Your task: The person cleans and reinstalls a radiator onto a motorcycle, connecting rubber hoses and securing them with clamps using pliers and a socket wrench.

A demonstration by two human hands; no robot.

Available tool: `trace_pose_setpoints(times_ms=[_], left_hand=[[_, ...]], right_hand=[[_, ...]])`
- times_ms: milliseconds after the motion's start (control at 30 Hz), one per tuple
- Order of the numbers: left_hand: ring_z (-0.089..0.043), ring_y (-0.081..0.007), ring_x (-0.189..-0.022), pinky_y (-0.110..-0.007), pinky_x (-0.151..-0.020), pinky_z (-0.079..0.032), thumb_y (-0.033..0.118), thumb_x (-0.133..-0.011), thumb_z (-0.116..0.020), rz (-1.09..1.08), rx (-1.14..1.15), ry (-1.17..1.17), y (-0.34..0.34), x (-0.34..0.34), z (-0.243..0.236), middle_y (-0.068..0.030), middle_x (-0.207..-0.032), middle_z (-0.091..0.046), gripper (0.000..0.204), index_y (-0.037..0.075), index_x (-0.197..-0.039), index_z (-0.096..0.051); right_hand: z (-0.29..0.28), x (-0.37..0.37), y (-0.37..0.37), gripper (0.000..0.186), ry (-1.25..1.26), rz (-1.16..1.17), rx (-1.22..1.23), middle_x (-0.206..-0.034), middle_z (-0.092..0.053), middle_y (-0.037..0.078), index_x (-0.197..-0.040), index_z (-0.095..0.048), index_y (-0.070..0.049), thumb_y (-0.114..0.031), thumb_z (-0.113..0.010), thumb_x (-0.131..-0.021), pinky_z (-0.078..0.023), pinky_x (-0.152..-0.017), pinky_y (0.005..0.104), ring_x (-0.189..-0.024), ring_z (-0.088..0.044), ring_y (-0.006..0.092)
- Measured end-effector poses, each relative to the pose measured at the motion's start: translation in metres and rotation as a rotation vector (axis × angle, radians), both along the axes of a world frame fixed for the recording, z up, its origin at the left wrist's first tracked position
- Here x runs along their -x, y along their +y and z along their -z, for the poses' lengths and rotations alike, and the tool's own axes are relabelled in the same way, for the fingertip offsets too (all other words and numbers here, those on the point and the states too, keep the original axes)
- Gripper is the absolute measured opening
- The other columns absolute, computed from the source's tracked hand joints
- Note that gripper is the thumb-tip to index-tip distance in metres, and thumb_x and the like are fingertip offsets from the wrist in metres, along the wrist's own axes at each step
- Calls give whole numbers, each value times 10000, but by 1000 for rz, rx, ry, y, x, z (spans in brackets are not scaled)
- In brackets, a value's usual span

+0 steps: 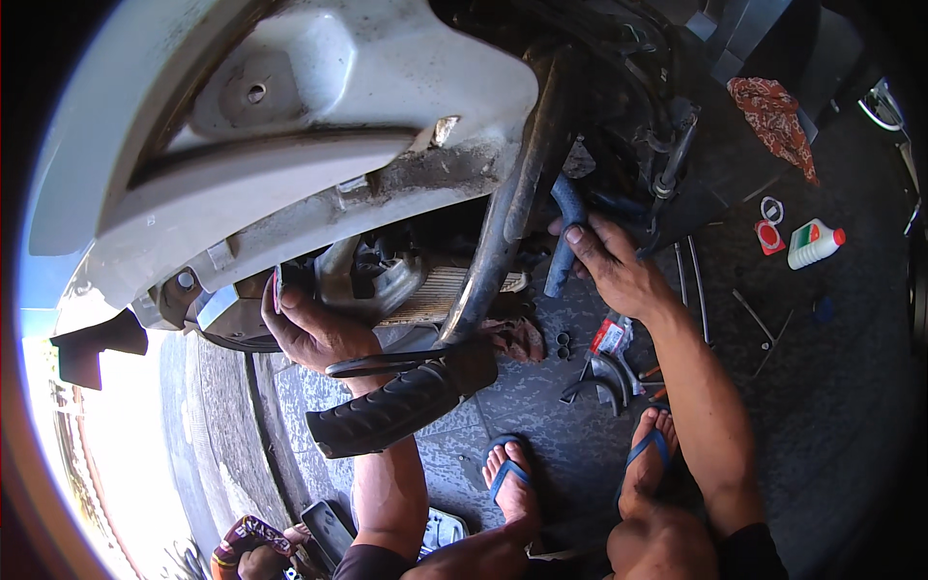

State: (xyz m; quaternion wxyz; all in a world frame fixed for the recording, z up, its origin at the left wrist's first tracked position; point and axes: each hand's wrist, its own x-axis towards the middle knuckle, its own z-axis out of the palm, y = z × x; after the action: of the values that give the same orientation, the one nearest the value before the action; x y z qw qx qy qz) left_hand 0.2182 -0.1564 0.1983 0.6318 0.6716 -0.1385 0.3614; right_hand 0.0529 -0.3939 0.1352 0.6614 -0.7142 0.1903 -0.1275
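Observation:
A white body panel (319, 126) of a vehicle with dirty edges fills the upper left, above a metal tube (488, 261), a finned radiator (430, 290) and a black rubber footrest (387, 411). My right hand (614, 266) grips a short, bent blue rubber hose (565, 232) right of the tube, thumb on its side. My left hand (314, 319), under the panel's lower edge, is closed on a small narrow silver-and-pink object (279, 290) that I cannot make out.
Below lie a dark rag (512, 338), a red-labelled packet (612, 336) and curved black hoses (609, 382). At right are a red patterned cloth (768, 121), a white bottle (817, 249) and loose tools (759, 319). Trays (445, 530) sit near my sandalled feet.

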Motion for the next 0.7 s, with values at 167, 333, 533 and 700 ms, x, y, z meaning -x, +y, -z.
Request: trace_pose_setpoints(times_ms=[167,333,533,700], left_hand=[[-596,-215,-967,-367,-900,-480,518,-971,-571,-32,-9,18,-3,3,-3,-137,-1045,-643,567,-13,-1168,-600],[-593,-214,-954,-369,-891,-481,510,-982,-552,-66,-25,7,-5,3,-4,-132,-1031,-640,556,-9,-1176,-602],[-604,-219,-964,-366,-894,-489,502,-987,-546,-50,1,27,-5,4,-5,-143,-1047,-645,555,-15,-1183,-597],[-617,-225,-973,-369,-899,-495,490,-990,-549,-42,-16,-4,-5,4,-1,-153,-1055,-650,548,-19,-1187,-592]], right_hand=[[1,-7,-1,443,-47,29,-16,-830,-589,3,-1145,-633,-44,-449,-500,-1026,-487,-681,250,-714,-539,86],[6,-15,-7,464,-49,30,115,-816,-606,23,-1154,-640,-23,-449,-515,-1019,-499,-655,263,-689,-560,88],[9,-18,-6,467,-67,19,81,-795,-607,29,-1158,-637,-8,-438,-519,-1021,-502,-653,265,-686,-570,92],[8,-16,-6,454,-86,29,79,-791,-607,27,-1153,-636,-5,-425,-520,-1023,-503,-654,264,-680,-567,91]])
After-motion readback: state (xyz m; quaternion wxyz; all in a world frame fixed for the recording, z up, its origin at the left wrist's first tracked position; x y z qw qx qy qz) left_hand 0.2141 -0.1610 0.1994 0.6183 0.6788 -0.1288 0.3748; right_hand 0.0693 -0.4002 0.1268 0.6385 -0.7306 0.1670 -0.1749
